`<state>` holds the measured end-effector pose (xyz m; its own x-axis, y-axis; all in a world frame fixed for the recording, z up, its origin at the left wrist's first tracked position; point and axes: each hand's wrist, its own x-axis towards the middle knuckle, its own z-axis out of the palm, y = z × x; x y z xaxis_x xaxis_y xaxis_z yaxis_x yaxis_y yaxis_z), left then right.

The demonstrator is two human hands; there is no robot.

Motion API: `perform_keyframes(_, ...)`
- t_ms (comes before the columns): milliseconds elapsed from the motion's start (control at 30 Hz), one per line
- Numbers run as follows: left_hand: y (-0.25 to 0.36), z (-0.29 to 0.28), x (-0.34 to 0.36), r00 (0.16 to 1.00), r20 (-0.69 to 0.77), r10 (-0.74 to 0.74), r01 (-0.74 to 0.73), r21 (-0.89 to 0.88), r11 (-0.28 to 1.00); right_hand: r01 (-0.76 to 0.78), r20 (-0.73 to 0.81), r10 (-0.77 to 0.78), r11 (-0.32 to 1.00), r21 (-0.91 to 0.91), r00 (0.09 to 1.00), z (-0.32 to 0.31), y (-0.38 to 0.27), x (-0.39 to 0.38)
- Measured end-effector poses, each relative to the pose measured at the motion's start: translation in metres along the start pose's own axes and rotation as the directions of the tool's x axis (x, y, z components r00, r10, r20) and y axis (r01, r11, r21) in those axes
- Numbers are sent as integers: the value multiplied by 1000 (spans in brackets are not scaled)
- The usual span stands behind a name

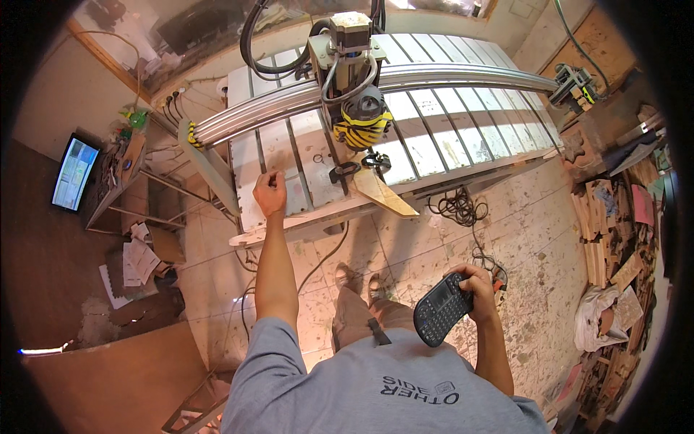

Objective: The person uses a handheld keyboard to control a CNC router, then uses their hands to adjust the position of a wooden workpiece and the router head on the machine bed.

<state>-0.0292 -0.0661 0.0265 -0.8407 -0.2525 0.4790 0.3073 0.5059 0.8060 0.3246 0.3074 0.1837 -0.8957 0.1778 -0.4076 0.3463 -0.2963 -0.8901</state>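
Observation:
My right hand grips a small black handheld keyboard by its right end, thumb on top, in front of my waist. My left hand is closed, fingers curled, above the front left part of a slotted machine bed; whether anything is inside it is hidden. To the right of that hand, a flat light-wood piece lies on the bed under black clamps and juts past the front edge. Just behind it hangs the CNC router's spindle, wrapped in yellow and black.
A metal gantry beam spans the bed. Coiled black cable lies on the floor in front, with more cables nearby. At the left stands a lit monitor beside a cluttered desk. Wood offcuts are piled along the right.

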Motion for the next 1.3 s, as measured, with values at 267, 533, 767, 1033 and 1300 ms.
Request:
perform_keyframes(267,-2,2,-1,999,10,-39,39,-8,999,-14,37,13,1000,20,999,-4,-2,0)
perform_keyframes(533,-2,2,-1,999,8,-48,48,-18,999,-21,45,23,999,-31,999,0,-3,6)
perform_keyframes(767,0,1,1,999,21,-46,46,13,999,-15,60,17,999,-36,998,1,0,10)
perform_keyframes(1033,0,1,2,998,24,-60,61,-13,998,-20,34,21,1000,-24,999,17,-9,8)
perform_keyframes(1300,-2,0,2,999,33,-30,30,-14,999,-23,7,23,997,-74,1000,41,-13,12)
